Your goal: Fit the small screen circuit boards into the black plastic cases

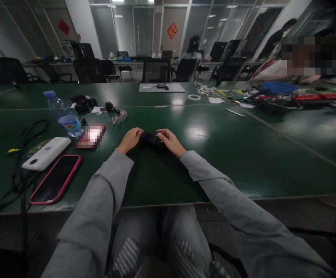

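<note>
A small black boxy device (154, 142) with a dark screen and small buttons on its face rests on the green table in front of me, slightly turned. My left hand (131, 139) has its fingers curled against the device's left edge. On the other side, my right hand (172, 142) grips the right end, thumb near the buttons. The far fingers of both hands are partly hidden. What the device is exactly cannot be made out.
To the left are a water bottle (62, 114), a blurred red-edged phone (91, 137), a white power bank (46, 153), a pink-cased phone (56, 179), and black cables (21, 170). Glasses (119, 117) lie ahead. Cables and a blue container (275, 88) sit far right, beside another person.
</note>
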The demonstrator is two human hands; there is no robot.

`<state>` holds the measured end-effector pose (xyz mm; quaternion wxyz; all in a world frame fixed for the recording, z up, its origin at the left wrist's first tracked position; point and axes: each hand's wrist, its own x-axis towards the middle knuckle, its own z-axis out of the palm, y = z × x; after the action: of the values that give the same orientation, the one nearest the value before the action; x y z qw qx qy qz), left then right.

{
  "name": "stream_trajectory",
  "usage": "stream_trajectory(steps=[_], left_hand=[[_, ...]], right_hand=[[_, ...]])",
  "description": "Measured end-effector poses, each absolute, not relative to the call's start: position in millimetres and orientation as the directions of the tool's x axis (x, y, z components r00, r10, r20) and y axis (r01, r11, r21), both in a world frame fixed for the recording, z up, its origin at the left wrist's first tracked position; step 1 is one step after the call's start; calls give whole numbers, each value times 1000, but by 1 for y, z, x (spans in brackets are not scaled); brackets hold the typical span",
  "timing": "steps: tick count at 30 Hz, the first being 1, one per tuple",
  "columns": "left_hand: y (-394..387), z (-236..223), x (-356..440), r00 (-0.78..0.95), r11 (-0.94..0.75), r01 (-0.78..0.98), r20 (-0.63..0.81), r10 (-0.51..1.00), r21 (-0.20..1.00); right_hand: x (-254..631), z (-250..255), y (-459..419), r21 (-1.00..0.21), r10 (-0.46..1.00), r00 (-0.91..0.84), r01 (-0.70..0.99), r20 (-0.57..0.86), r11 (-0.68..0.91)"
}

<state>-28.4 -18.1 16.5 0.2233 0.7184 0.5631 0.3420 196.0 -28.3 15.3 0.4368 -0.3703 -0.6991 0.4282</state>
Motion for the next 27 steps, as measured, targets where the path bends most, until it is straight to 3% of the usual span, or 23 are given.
stream_trajectory(steps=[3,7,10,13,17,21,24,27], left_hand=[[-23,10,-32,185,-297,807,258,948,510],[-27,5,-31,219,-301,839,227,949,453],[-26,3,-29,215,-294,849,221,951,439],[-23,2,-28,190,-274,851,222,956,449],[-21,-1,-31,190,-281,825,227,955,490],[-18,2,-20,111,-221,749,210,971,625],[-19,9,7,-100,-104,490,175,980,866],[-28,14,41,-233,-12,310,88,968,951]], right_hand=[[196,20,-38,-834,823,-413,220,390,506],[195,19,-45,-644,688,-560,321,462,694],[195,16,-44,-596,695,-564,392,446,701],[195,12,-40,-613,787,-459,499,412,613],[198,7,-34,-643,837,-344,535,426,547],[198,6,-29,-749,846,-324,400,423,528],[195,7,-29,-905,912,-259,204,319,374],[190,9,-30,-981,944,-277,27,177,192]])
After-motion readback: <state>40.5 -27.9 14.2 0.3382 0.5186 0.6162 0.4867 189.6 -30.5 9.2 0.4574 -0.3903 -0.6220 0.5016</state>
